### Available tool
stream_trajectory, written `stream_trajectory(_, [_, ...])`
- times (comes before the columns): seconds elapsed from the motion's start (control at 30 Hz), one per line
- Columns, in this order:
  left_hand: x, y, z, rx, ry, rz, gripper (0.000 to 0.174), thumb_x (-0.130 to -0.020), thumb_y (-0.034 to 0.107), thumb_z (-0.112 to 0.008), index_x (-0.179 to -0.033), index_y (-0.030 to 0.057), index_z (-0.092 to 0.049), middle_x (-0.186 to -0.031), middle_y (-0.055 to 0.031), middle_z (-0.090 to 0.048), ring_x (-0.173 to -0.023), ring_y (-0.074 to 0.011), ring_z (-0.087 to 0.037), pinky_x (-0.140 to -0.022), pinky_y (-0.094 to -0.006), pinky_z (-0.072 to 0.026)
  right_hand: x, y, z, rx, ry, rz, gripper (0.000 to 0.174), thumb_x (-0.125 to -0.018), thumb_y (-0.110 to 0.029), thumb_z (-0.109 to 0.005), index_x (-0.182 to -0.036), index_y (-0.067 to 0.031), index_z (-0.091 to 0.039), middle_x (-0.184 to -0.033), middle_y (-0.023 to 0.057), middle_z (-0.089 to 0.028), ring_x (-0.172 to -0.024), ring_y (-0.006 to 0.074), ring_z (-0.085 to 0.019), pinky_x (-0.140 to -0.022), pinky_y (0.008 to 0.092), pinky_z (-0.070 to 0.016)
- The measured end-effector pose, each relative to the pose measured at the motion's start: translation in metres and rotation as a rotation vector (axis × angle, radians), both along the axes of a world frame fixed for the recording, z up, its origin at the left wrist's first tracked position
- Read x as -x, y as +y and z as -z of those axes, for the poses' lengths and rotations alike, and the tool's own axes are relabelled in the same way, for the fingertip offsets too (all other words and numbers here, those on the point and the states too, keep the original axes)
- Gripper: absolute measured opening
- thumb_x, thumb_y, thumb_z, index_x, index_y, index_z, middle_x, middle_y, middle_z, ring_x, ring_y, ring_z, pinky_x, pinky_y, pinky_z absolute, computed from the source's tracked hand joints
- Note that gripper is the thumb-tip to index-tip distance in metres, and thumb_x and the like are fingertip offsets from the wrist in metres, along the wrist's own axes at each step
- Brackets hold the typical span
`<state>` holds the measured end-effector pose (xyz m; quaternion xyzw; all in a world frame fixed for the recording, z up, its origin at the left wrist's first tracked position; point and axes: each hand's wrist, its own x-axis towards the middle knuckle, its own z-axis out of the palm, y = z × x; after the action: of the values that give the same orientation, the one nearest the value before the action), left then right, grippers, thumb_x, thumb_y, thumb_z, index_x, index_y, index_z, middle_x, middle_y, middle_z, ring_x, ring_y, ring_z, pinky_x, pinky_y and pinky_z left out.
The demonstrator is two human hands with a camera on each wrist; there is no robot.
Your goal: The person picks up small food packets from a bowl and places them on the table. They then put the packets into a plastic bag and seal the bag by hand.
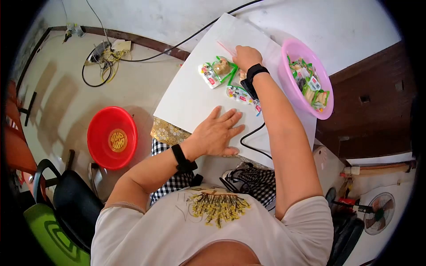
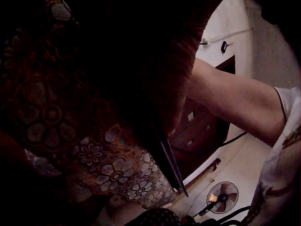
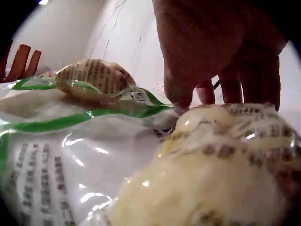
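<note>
My left hand (image 1: 215,133) lies palm down at the near edge of the white tabletop (image 1: 191,84), fingers spread, nothing in it. My right hand (image 1: 247,57) reaches over the far part of the table, fingers pointing down by a clear, green-edged snack packet (image 3: 225,165) with pale lumps inside. Thumb and fingertips are right at that packet's far edge; I cannot tell whether they pinch it. Left of it lies a similar packet (image 1: 217,71). A thin pink strip (image 1: 225,48) runs beside the right fingers. In the left wrist view the left hand is mostly dark.
A pink basin (image 1: 286,84) holding several similar packets stands at the table's right. On the floor to the left sits a red basin (image 1: 95,137). A black cable (image 1: 250,135) crosses the table near the right forearm. A black chair (image 1: 73,199) stands lower left.
</note>
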<state>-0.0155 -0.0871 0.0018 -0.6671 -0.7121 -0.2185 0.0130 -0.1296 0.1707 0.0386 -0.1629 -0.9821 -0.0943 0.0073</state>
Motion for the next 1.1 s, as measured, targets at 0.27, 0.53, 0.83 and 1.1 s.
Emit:
stream_trajectory(0.27, [0.000, -0.001, -0.001, -0.006, -0.006, 0.009, 0.071, -0.079, 0.061, -0.056, -0.132, 0.0133, -0.052, -0.145, -0.0130, -0.040, -0.135, -0.0272, -0.035, -0.110, -0.0511, -0.0237, -0.001, -0.006, -0.004, -0.114, -0.061, -0.091, 0.021, -0.085, -0.010, -0.052, -0.096, -0.0097, -0.069, -0.096, 0.0146, -0.069, -0.090, 0.0305, -0.067, -0.074, 0.0427, -0.0545])
stream_trajectory(0.53, [0.000, -0.001, -0.001, -0.029, -0.007, -0.004, 0.071, -0.079, 0.060, -0.058, -0.131, 0.0131, -0.052, -0.143, -0.0130, -0.041, -0.135, -0.0268, -0.036, -0.110, -0.0503, -0.0239, -0.013, 0.016, -0.008, 0.028, 0.079, -0.059, 0.024, -0.087, -0.015, -0.044, -0.091, -0.0075, -0.067, -0.092, 0.0166, -0.068, -0.088, 0.0349, -0.065, -0.074, 0.0470, -0.0512])
stream_trajectory(0.83, [-0.002, -0.001, -0.003, -0.005, 0.023, -0.019, 0.071, -0.078, 0.059, -0.059, -0.132, 0.0135, -0.052, -0.143, -0.0125, -0.042, -0.135, -0.0269, -0.036, -0.110, -0.0508, -0.0247, -0.025, 0.010, -0.023, 0.153, 0.168, -0.100, 0.019, -0.080, -0.021, -0.055, -0.082, -0.0069, -0.068, -0.085, 0.0153, -0.068, -0.084, 0.0343, -0.065, -0.074, 0.0459, -0.0515])
stream_trajectory(1.1, [-0.001, -0.001, -0.001, -0.006, 0.026, -0.018, 0.071, -0.078, 0.060, -0.057, -0.132, 0.0138, -0.052, -0.143, -0.0118, -0.041, -0.134, -0.0270, -0.036, -0.109, -0.0515, -0.0246, -0.002, 0.006, 0.012, -0.073, 0.022, -0.139, 0.015, -0.074, -0.016, -0.061, -0.083, -0.0064, -0.070, -0.085, 0.0153, -0.067, -0.081, 0.0336, -0.065, -0.074, 0.0433, -0.0522])
